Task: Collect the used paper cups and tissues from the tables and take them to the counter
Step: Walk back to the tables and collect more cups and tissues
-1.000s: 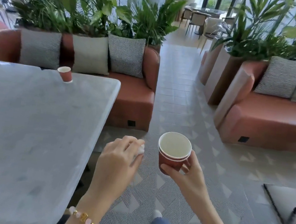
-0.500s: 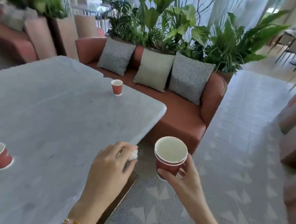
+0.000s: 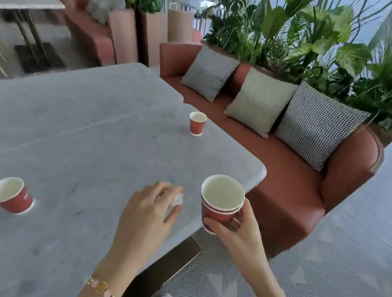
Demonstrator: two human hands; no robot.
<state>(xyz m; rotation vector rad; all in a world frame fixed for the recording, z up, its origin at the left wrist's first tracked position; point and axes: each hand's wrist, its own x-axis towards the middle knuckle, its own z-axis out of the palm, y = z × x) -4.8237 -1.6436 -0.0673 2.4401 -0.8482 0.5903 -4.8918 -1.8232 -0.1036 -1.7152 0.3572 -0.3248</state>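
In the head view, the right hand (image 3: 241, 234) holds a stack of cups (image 3: 221, 202), red paper ones nested together. Its fingers curl round the lower wall, and the stack hangs upright just off the table's (image 3: 92, 134) near corner. The left hand (image 3: 148, 217) hovers over that same corner of the table, its fingers curled in and pinching a small white tissue (image 3: 178, 199). Two more red cups stand on the table: the near cup (image 3: 9, 194) by its left edge and the far cup (image 3: 197, 123) by its far edge, next to the sofa (image 3: 285, 185). The collecting step looks to be midway, with both hands loaded and this table not yet done. The next move likely calls for dropping the tissue into the stack to free the left hand. That hand could then reach across the table for either cup and nest it without tipping the stack.
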